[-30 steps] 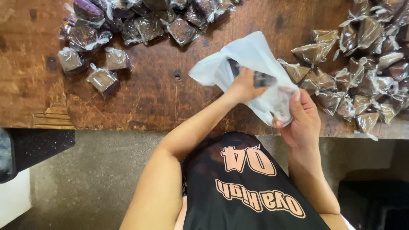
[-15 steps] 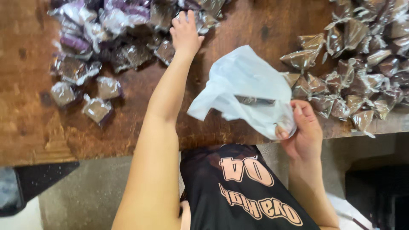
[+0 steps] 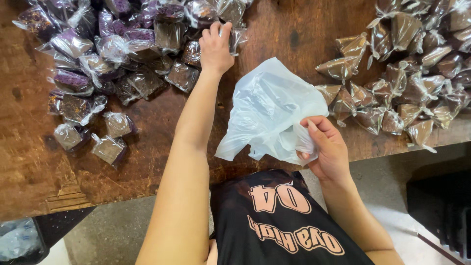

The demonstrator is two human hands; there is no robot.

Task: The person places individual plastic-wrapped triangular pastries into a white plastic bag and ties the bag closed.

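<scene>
White, thin plastic is gathered in the right hand [image 3: 327, 147], whose fingers are curled shut on the lower edge of a plastic bag [image 3: 267, 110]; the bag is held just above the near edge of the wooden table [image 3: 274, 29], its body billowing up and to the left of that hand. The left hand [image 3: 216, 46] is stretched well forward across the table to the left pile of wrapped packets [image 3: 113, 59], with its fingers bent down over 1 clear-wrapped dark packet [image 3: 234, 35] at the pile's right edge. Whether that packet is actually clamped or only touched cannot be told, since the fingertips are hidden against the wrapping. The bag lies back and to the right of the left hand, nearer the body, so the line between the 2 runs diagonally along the outstretched forearm. A second heap of brown wrapped packets [image 3: 407, 73] lies on the right, just beyond the bag and nearer the right hand, but is not touched by it.
</scene>
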